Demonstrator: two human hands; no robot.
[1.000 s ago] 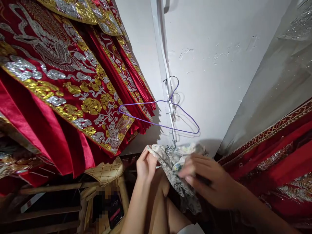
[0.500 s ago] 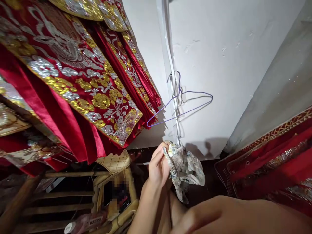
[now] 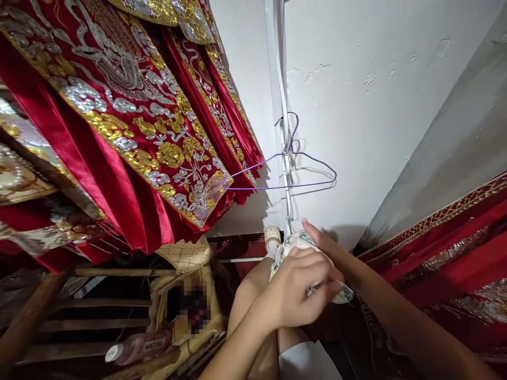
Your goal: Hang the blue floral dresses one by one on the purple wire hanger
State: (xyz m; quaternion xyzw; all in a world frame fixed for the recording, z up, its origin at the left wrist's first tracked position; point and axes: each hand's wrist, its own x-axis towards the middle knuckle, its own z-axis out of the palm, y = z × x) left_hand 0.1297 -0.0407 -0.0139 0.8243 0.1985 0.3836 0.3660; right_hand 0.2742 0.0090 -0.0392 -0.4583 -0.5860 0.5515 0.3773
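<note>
A crumpled white cloth [image 3: 295, 245] with a green leafy print lies bunched between my hands, above my knees. My left hand [image 3: 303, 285] comes in from the lower left, its fingers curled closed over the cloth. A loose end of the fabric shows below the fingers. Behind it, from the lower right, my right hand [image 3: 327, 245] is against the cloth's far side. One of its digits points up, stretched out; the others are hidden by the cloth and my left hand. Above, a purple wire hanger [image 3: 291, 153] hangs with nothing on it from a white strap [image 3: 283, 95].
Red garments [image 3: 170, 153] with gold and silver embroidery hang at left. A bamboo chair [image 3: 111, 316] with a pink bottle [image 3: 140, 347] is at lower left. Red embroidered fabric [image 3: 447, 274] stands at right, a white wall [image 3: 356, 95] ahead. A cream clog [image 3: 272, 236] shows on a foot.
The right hand has come up from the lower right to the cloth. The left hand has moved right and now covers much of the cloth. The hanger has tilted toward level.
</note>
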